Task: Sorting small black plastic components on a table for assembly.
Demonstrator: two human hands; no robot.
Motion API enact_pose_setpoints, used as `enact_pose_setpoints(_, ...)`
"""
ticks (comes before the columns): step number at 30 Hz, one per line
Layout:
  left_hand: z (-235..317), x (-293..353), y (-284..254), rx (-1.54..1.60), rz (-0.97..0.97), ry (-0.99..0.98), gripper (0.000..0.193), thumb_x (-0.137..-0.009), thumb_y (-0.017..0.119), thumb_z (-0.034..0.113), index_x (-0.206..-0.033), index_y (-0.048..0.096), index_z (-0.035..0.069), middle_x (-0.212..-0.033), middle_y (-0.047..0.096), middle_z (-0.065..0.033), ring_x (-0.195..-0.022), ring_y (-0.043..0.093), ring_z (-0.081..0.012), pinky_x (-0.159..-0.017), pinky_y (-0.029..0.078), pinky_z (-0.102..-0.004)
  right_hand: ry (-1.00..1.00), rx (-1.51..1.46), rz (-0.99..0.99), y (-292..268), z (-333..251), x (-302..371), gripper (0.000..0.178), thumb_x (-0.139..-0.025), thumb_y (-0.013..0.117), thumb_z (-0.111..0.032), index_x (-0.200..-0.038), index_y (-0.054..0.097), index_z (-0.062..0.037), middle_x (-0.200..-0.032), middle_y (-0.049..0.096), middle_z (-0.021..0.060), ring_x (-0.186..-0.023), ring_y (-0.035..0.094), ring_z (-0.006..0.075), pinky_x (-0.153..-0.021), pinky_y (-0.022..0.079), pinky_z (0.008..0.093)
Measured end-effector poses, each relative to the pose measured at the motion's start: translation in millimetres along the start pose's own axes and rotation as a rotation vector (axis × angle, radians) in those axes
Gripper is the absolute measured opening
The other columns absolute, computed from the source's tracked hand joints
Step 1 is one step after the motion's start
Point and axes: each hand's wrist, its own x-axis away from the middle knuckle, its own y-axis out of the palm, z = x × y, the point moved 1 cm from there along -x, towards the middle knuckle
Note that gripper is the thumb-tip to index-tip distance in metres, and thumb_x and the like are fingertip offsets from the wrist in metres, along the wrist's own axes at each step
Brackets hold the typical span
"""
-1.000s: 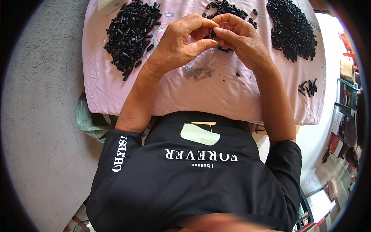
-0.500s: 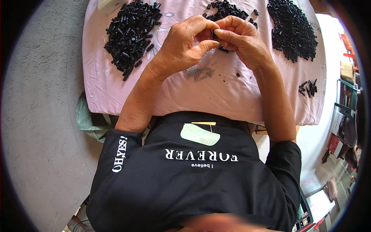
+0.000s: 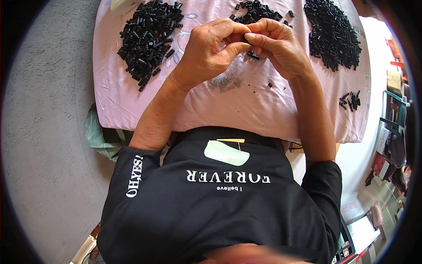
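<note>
Both hands meet over the pink cloth, pinching a small black part (image 3: 245, 38) between their fingertips; most of it is covered by the fingers. My left hand (image 3: 208, 49) is closed on it from the left, thumb and forefinger together. From the other side my right hand (image 3: 281, 49) grips it with the thumb over the forefinger. Just below the fingertips lies another black piece (image 3: 253, 55) on the cloth. A patch of tiny silvery pieces (image 3: 226, 82), too small to make out, is spread nearer to me.
The pink-covered table (image 3: 211, 108) bears a heap of black cylindrical parts (image 3: 148, 37) on the left, a smaller heap of black parts (image 3: 259, 12) beyond my hands, and a heap of finer black pieces (image 3: 332, 37) on the right. Several thin black pieces (image 3: 350, 101) lie near the right edge.
My fingers have closed in a little further around the small black part, so less of it shows. The arms have barely moved.
</note>
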Motion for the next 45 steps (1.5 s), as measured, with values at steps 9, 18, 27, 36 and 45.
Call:
enact_pose_setpoints(9, -8, -4, -6, 0.037, 0.143, -0.054, 0.027, -0.081, 0.079, 0.007, -0.105, 0.069, -0.001, -0.086, 0.068, -0.0072, -0.075, 0.064, -0.0131, -0.07, 0.053, -0.0266, -0.033, 0.077, 0.115, 6, -3, -1, 0.022, -0.099, 0.064, -0.015, -0.118, 0.069, -0.0049, -0.094, 0.071, 0.0034, -0.073, 0.061, 0.0036, -0.064, 0.05, 0.016)
enact_pose_setpoints(18, -42, 9, -75, -0.628, 0.585, -0.29, 0.021, -0.079, 0.07, -0.001, -0.1, 0.067, -0.001, -0.092, 0.065, -0.0132, -0.076, 0.064, -0.0236, -0.07, 0.053, -0.0337, -0.175, 0.293, 0.371, -19, -4, -3, 0.019, -0.101, 0.062, -0.017, -0.113, 0.071, -0.0054, -0.093, 0.071, 0.0014, -0.074, 0.06, 0.0034, -0.068, 0.055, 0.0199)
enact_pose_setpoints(27, -33, 1, -51, -0.32, 0.359, -0.231, 0.012, -0.085, 0.07, 0.004, -0.097, 0.071, 0.002, -0.085, 0.068, -0.0103, -0.076, 0.067, -0.0214, -0.071, 0.054, -0.0322, -0.164, 0.337, 0.384, -22, 2, -3, 0.018, -0.1, 0.061, -0.017, -0.112, 0.07, -0.0065, -0.093, 0.072, 0.0004, -0.073, 0.059, 0.0024, -0.065, 0.049, 0.0176)
enact_pose_setpoints(36, -39, -1, -3, -0.325, 0.125, -0.083, 0.023, -0.082, 0.071, 0.007, -0.105, 0.073, 0.01, -0.092, 0.066, -0.008, -0.085, 0.067, -0.0252, -0.079, 0.055, -0.0359, -0.055, 0.47, 0.278, -2, 2, -4, 0.018, -0.102, 0.058, -0.017, -0.113, 0.068, -0.0073, -0.091, 0.073, 0.0033, -0.065, 0.059, 0.0022, -0.058, 0.045, 0.0173)
enact_pose_setpoints(45, -45, 4, -9, -0.47, 0.117, -0.121, 0.024, -0.087, 0.066, 0.006, -0.11, 0.071, 0.008, -0.094, 0.067, -0.0081, -0.085, 0.068, -0.0205, -0.076, 0.055, -0.0318, -0.132, 0.578, 0.331, 0, 9, -5, 0.015, -0.101, 0.06, -0.012, -0.109, 0.069, -0.004, -0.088, 0.072, 0.0029, -0.062, 0.056, 0.0032, -0.056, 0.046, 0.0188)
